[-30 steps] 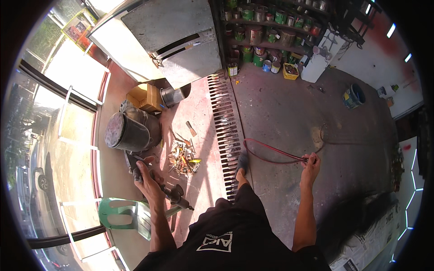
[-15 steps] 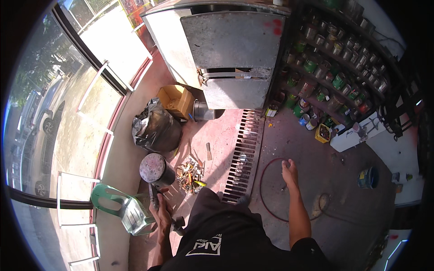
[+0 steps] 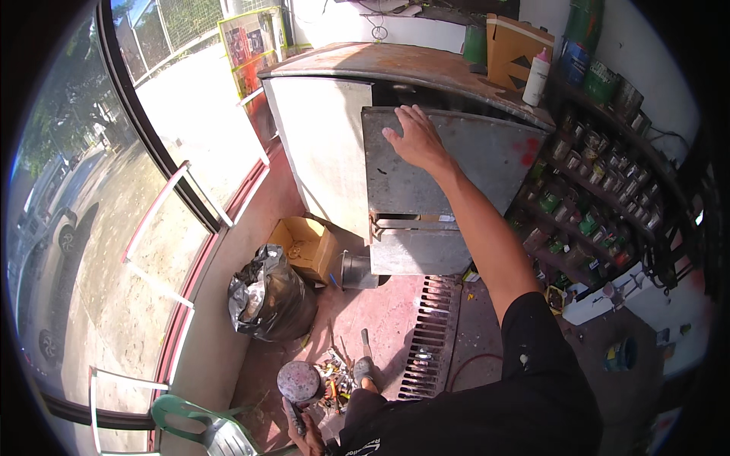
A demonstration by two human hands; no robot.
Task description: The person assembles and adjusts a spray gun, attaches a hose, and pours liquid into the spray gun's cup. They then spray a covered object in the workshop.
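Note:
My right hand (image 3: 418,137) is raised in front of the upper left part of a grey metal door panel (image 3: 449,159) on a cabinet. Its fingers are stretched out and hold nothing; I cannot tell whether they touch the panel's top edge. Low in the view, my left hand (image 3: 310,437) is closed around a dark tool (image 3: 293,416) whose kind I cannot make out. Just beyond it is a dark cylinder with a round, blotchy top (image 3: 299,381). Beside that, a heap of hand tools (image 3: 334,378) lies on the floor.
A black rubbish bag (image 3: 274,304), a cardboard box (image 3: 323,247) and a dark bucket (image 3: 356,271) stand left of the floor grating (image 3: 427,342). At lower left is a green chair (image 3: 179,414). Paint cans (image 3: 601,167) crowd the right-hand shelves. A white bottle (image 3: 536,80) stands on the cabinet top.
My right hand has moved from above the floor at right up and forward to the metal panel. The view has tilted up, showing the cabinet top. My left hand still grips the dark tool.

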